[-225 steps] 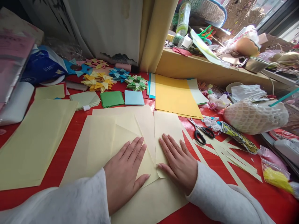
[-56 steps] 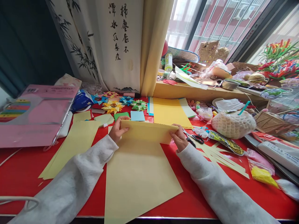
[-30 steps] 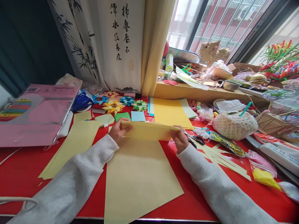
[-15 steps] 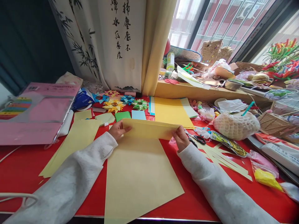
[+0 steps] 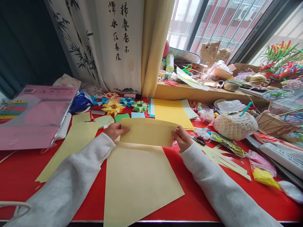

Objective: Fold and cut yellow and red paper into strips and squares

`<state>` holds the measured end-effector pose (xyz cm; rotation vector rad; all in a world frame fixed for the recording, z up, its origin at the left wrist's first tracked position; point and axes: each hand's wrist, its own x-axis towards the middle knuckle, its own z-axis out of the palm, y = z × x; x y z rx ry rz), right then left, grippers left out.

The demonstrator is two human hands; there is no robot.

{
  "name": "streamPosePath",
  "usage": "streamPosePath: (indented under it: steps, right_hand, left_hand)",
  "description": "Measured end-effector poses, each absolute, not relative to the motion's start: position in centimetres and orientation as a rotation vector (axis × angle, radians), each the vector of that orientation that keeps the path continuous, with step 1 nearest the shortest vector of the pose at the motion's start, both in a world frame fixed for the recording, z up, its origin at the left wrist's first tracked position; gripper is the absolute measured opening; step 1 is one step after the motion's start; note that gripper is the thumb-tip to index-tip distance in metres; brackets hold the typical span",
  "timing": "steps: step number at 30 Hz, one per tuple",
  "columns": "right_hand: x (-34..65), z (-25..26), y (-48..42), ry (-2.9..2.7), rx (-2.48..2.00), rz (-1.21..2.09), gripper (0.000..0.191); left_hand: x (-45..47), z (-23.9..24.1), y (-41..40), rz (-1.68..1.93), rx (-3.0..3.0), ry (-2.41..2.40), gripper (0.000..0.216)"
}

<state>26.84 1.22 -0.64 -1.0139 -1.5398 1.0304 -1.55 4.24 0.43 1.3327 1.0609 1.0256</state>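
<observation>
Between my two hands a strip-shaped piece of pale yellow paper (image 5: 147, 132) is stretched wide, its upper edge slightly bowed. My left hand (image 5: 115, 130) pinches its left end, thumb in front. At the right end my right hand (image 5: 182, 138) grips the other edge with curled fingers. Beneath the held piece, a large pale yellow sheet (image 5: 142, 183) lies flat on the red table (image 5: 199, 201), reaching over the near edge. Further left rests a stack of pale yellow sheets (image 5: 71, 145). Black-handled scissors (image 5: 200, 140) lie just beyond my right hand, partly hidden.
Folded paper flowers (image 5: 113, 107) and small paper squares (image 5: 121, 117) sit at the back. Golden-yellow sheets (image 5: 172, 113) lie behind the hands. Cut paper strips (image 5: 224, 160), a yellow-black tube (image 5: 228, 144) and a netted bundle (image 5: 235, 126) crowd the right. A pink package (image 5: 35, 132) stands left.
The held paper has tilted so that more of its front face shows, and it sits slightly lower over the large sheet. Both hands keep their grip. The whole view has shifted a little.
</observation>
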Motion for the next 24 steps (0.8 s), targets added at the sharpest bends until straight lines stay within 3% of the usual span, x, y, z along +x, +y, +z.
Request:
streamPosePath:
  steps: [7,10,16,20,24]
  right_hand:
    - [28.8,4.0,-0.3,-1.637,-1.027,1.788,0.064]
    - [29.1,4.6,-1.4,-1.666,-1.011,2.010,0.069]
    - [25.8,2.6,-3.4,-1.722,-1.081,2.262,0.046]
    - [24.0,1.6,-3.9,-1.852,-1.149,2.267,0.016]
    - [23.9,0.8,-3.2,-1.675,-1.237,2.060,0.017]
  left_hand:
    - [-2.8,1.2,4.6,0.749,1.234,1.058,0.036]
    - [-2.7,1.7,4.0,0.568,1.283,0.988,0.033]
    - [-0.9,2.2,1.8,0.275,1.341,0.916,0.030]
    - [-0.5,2.1,1.6,0.359,1.317,0.930,0.032]
    - [-1.3,2.3,3.1,0.628,1.166,0.953,0.045]
